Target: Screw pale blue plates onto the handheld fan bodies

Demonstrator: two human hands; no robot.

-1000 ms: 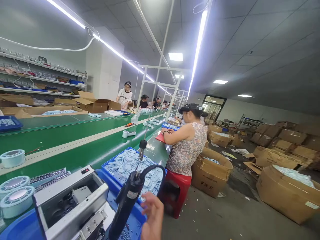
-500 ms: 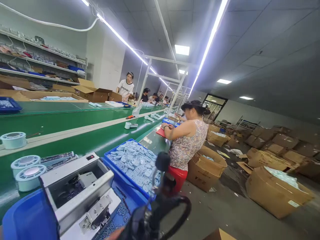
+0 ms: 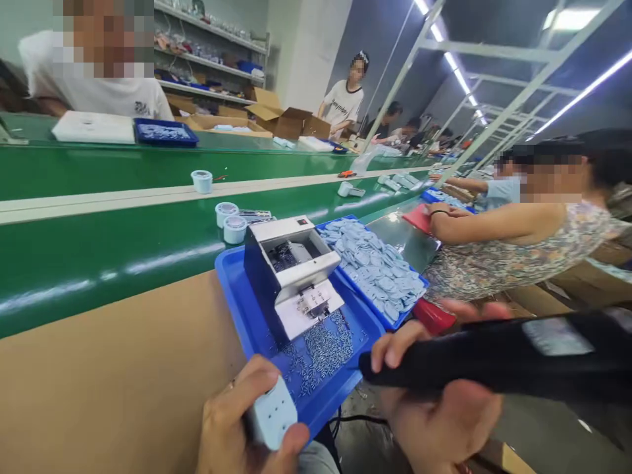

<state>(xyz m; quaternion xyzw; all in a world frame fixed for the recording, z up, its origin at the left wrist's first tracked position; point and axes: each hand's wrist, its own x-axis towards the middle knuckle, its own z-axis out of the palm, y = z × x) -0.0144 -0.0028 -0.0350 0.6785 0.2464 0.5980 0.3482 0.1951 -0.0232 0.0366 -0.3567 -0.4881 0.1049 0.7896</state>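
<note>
While the left hand (image 3: 230,421) grips a light-blue piece (image 3: 276,413) between thumb and fingers, its small holes facing up, the right hand (image 3: 434,424) is closed around a black handheld tool (image 3: 484,359), whose tip lies between the two grips, apart from the piece. Just beyond the left grip, a blue tray (image 3: 320,408) bears small metal screws (image 3: 326,349) and a boxy machine (image 3: 307,273); ahead of the right grip, flat light-blue parts (image 3: 378,266) fill another tray (image 3: 392,322).
</note>
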